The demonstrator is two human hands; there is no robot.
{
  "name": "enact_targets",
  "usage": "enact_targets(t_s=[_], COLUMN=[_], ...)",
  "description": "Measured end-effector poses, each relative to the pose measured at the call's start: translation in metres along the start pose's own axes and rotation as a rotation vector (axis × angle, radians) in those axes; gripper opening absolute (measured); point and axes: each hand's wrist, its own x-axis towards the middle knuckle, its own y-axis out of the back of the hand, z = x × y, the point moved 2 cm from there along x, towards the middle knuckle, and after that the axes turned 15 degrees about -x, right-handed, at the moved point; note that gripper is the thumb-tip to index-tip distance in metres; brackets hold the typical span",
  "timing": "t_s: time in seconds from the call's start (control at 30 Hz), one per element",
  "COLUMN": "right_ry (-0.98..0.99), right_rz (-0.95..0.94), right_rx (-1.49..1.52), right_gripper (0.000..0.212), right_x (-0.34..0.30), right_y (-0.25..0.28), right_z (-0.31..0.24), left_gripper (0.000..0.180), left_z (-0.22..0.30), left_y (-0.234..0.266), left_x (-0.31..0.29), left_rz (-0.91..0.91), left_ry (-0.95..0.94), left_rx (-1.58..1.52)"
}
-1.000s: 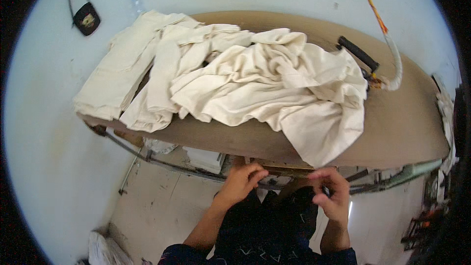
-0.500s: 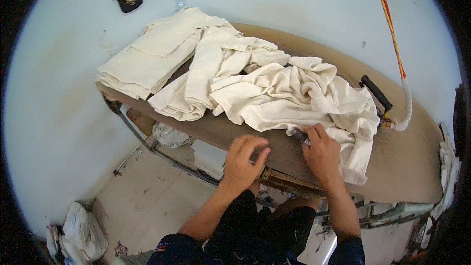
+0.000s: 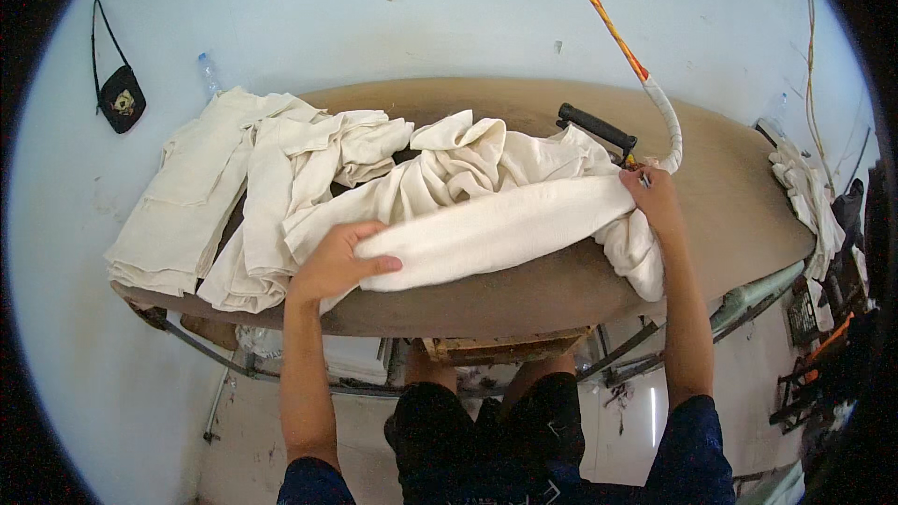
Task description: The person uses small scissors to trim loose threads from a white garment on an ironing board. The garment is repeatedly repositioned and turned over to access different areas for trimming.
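A smooth band of cream cloth stretches across the middle of the frame between the two hands, slanting up toward the right. The left hand has its grip clamped on the band's left end, thumb on the near face; the right hand pinches the right end, near a black handle. Rumpled cream fabric lies just behind the band (I cannot tell where one piece ends and another begins), and a bunched fold hangs below the right hand.

Under it all spreads a brown padded bench with rounded ends, folded cream cloths stacked at its left. From the handle, a white-wrapped hose rises beside an orange-yellow cord toward the top of the frame. On the pale blue wall, a black bag hangs at upper left, near a clear bottle. Pale tiled floor shows at lower left.
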Motion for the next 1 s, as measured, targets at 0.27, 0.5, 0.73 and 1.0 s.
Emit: enact_targets(t_s=[0.27,0.5,0.73,1.0], right_ry=[0.435,0.642,0.214,0.121], right_rz=[0.165,-0.151,0.046,0.302], right_rx=[0.225,0.347,0.218,-0.020], right_gripper=[0.047,0.044,0.038,0.044], right_x=[-0.104,-0.098,-0.048,-0.037], right_y=[0.033,-0.031,-0.018,0.006], right_z=[-0.131,-0.189,-0.102,-0.075], left_gripper=[0.027,0.029,0.036,0.017], left_z=[-0.005,0.007,-0.021,-0.021], left_y=[-0.040,-0.082,-0.048,-0.056], left_x=[0.000,0.009,-0.042,-0.046], left_rz=[0.101,0.024,0.345,0.458], left_ry=[-0.106,-0.171,-0.266,-0.353], left_rx=[-0.376,-0.196,0.545,0.702])
